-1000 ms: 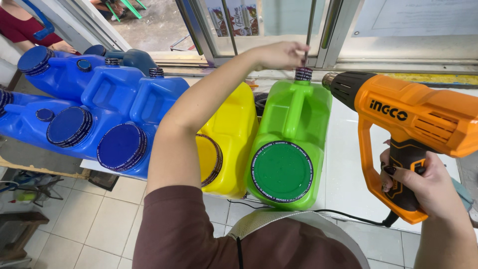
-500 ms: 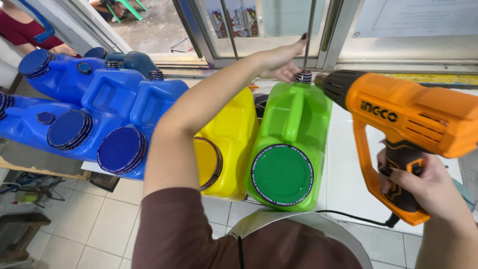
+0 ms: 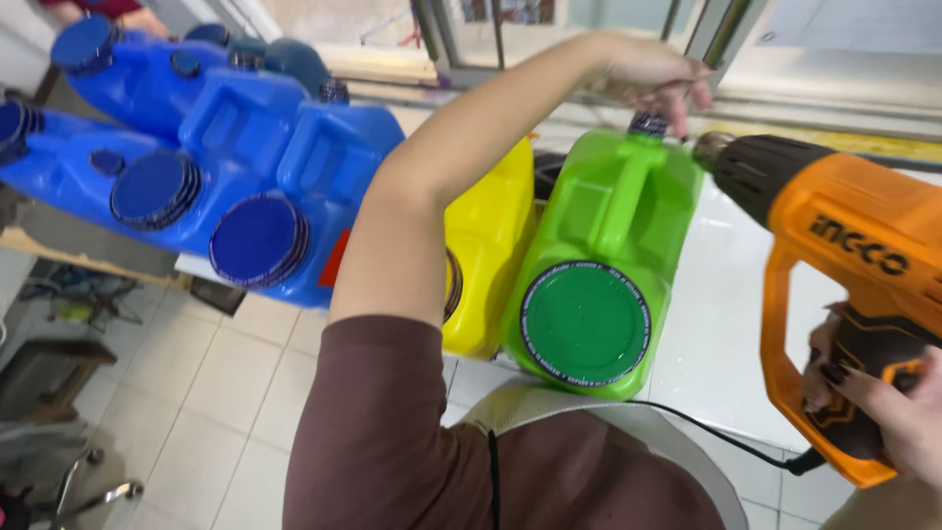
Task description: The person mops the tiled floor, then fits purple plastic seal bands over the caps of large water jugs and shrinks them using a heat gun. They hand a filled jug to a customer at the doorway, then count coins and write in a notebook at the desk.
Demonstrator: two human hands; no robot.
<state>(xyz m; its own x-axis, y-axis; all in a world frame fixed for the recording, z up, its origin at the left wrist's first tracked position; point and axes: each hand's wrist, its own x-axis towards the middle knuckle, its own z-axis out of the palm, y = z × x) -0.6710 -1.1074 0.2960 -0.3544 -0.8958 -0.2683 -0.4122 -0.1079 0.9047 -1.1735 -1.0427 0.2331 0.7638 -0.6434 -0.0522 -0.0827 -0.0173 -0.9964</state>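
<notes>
Nearest, at the right edge, the right hand [image 3: 888,407] wraps its fingers around the grip of an orange heat gun [image 3: 844,255], nozzle aimed left. Further out lies the green jerrycan [image 3: 603,265] on the white table [image 3: 721,334], beside a yellow jerrycan [image 3: 486,250] and blue jerrycans [image 3: 235,167]. Farthest, the left hand [image 3: 653,79] pinches the green can's small dark cap [image 3: 648,125].

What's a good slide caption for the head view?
Left hand at green jerrycan's small cap; right hand aims orange heat gun at it.
</notes>
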